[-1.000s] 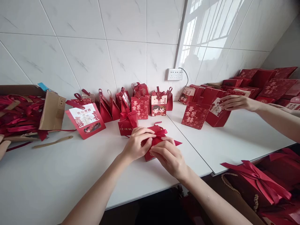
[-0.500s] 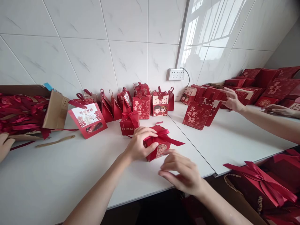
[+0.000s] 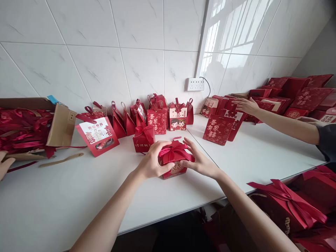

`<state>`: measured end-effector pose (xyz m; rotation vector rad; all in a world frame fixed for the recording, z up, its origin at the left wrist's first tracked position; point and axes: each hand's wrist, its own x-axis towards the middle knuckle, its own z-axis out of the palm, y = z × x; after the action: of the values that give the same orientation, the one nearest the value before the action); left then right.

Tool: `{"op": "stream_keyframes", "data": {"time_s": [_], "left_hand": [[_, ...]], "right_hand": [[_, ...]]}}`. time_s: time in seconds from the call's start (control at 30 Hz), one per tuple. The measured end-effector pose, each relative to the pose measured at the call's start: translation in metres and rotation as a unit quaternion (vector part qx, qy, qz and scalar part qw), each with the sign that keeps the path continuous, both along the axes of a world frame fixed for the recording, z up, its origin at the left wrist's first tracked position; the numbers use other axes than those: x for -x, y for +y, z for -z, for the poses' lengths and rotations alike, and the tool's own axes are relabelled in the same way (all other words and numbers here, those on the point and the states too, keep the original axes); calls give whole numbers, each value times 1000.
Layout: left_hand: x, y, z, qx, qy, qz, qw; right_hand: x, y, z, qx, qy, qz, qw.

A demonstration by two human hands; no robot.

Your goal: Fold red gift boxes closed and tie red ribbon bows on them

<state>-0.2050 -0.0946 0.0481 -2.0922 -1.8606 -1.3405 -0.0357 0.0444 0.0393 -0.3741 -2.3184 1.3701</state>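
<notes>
A small red gift box (image 3: pixel 168 172) with a gold round pattern stands on the white table in front of me. A red ribbon bow (image 3: pixel 173 152) lies across its top. My left hand (image 3: pixel 153 161) curves round the box's left side, thumb against the front. On the other side my right hand (image 3: pixel 201 161) curves round the right edge, its thumb near the gold pattern and its fingers at the top corner. Just behind stands another red box (image 3: pixel 144 139) with a ribbon bow.
Several red bags and boxes (image 3: pixel 156 121) line the wall. A carton (image 3: pixel 61 124) of red ribbons stands at left beside a tan strip (image 3: pixel 61 160) and another person's hand (image 3: pixel 5 164). At right a co-worker's hand (image 3: pixel 245 105) reaches over cards (image 3: pixel 218 129). Bow-tied boxes (image 3: pixel 291 204) fill the lower right.
My right hand has moved up and left from in front of the box to its right side. The ribbon's right tail now lies closer in. The co-worker's hand at right has moved left.
</notes>
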Motion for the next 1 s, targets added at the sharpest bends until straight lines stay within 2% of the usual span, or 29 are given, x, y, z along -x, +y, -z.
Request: {"op": "stream_keyframes", "data": {"time_s": [0.1,0.2,0.37,0.5,0.63,0.7,0.83,0.9,1.0], "left_hand": [[3,-1,1,-3,-9,-1,1000],[6,-1,2,-17,6,6,1000],[10,-1,3,-28,40,15,999],[12,-3,3,-27,84,10,996],[13,-2,4,10,109,-12,994],[14,0,5,16,75,-38,996],[14,1,1,-18,-128,-105,986],[9,0,-5,-24,-207,-90,974],[-7,-2,-15,-12,-245,-60,968]], "right_hand": [[4,4,1,56,-17,-71,996],[9,10,3,22,-14,-106,994],[13,13,16,-124,69,-40,989],[11,12,27,-268,156,46,950],[4,13,31,-317,172,93,928],[2,14,32,-319,185,112,923],[2,11,33,-320,221,128,912],[3,9,32,-319,235,132,909],[3,5,29,-316,251,144,904]]}}
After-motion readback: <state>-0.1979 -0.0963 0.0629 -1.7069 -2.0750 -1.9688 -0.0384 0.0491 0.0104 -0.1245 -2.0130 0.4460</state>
